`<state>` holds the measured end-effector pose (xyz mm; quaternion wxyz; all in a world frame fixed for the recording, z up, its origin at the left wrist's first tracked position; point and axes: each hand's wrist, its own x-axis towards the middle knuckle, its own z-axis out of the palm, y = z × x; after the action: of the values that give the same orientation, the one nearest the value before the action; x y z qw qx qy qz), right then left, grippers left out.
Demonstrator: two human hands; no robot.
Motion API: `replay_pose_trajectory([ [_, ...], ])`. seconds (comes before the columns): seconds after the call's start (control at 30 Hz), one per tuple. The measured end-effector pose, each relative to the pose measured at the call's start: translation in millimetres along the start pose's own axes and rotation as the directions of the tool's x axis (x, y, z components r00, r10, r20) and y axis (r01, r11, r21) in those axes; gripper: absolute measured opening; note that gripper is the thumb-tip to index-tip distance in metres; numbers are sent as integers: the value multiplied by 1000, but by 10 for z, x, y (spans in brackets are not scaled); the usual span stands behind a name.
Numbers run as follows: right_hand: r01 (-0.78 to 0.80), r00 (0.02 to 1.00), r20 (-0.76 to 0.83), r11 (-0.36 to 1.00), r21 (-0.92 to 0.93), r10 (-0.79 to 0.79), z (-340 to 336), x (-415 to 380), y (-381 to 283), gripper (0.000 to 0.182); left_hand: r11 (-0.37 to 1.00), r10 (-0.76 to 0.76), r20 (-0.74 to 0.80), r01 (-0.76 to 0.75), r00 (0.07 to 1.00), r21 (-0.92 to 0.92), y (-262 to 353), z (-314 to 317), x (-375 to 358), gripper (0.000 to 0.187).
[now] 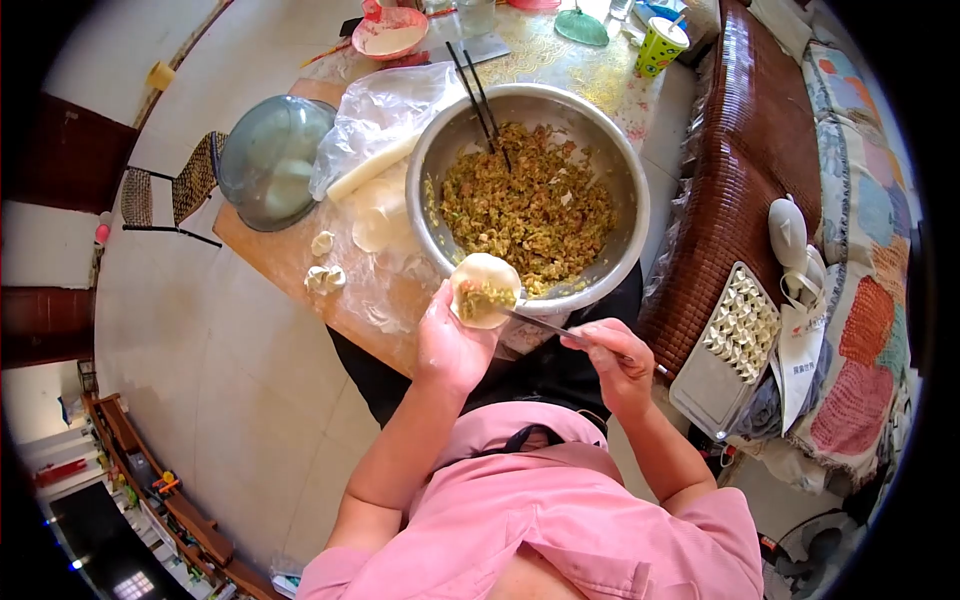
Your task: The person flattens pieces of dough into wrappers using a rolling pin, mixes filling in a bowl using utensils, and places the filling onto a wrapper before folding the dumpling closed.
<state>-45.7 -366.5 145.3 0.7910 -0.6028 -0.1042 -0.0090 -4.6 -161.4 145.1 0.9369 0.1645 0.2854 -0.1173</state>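
Observation:
My left hand (pixel 455 340) holds a round dumpling wrapper (pixel 485 272) with a smear of filling on it, at the near rim of a large metal bowl (pixel 630 190). Between the fingers of my right hand (pixel 615 362) is a thin metal utensil (pixel 545 324); its tip meets the filling on the wrapper, so I cannot see what shape that end has. Chopped filling (pixel 530 205) lies in the bowl, and two dark chopsticks (pixel 473 95) stick up out of it.
On the floured wooden board (pixel 290 265) are a rolling pin (pixel 370 170), a wrapper (pixel 375 230), dough pieces (pixel 325 278) and a plastic bag (pixel 385 110). A glass-like covered bowl (pixel 270 165) stands at the board's left. Right, a tray (pixel 700 385) of dumplings rests on the brown sofa (pixel 740 170).

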Motion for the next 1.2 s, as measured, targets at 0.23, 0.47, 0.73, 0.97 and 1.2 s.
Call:
replay_pose_trajectory([
  [0.23, 111, 961, -215, 952, -286, -176, -167, 240, 69, 18, 988, 20, 14, -17, 1000, -153, -17, 59, 213, 41],
  [0.47, 198, 975, -24, 917, -345, -220, -44, 197, 104, 19, 990, -13, 29, 17, 999, -142, -80, 39, 243, 42],
  [0.73, 187, 976, 3, 833, -521, -217, -78, 258, 179, 18, 995, -15, 4, 16, 1000, -102, -97, 63, 220, 42],
  [0.97, 185, 966, -69, 850, -493, -250, -37, 249, 152, 20, 991, -17, 40, 22, 999, -129, -88, 37, 218, 42],
  [1.2, 163, 981, -36, 916, -366, -189, -82, 266, 273, 19, 999, -21, 66, 23, 998, -42, -99, 26, 171, 42],
])
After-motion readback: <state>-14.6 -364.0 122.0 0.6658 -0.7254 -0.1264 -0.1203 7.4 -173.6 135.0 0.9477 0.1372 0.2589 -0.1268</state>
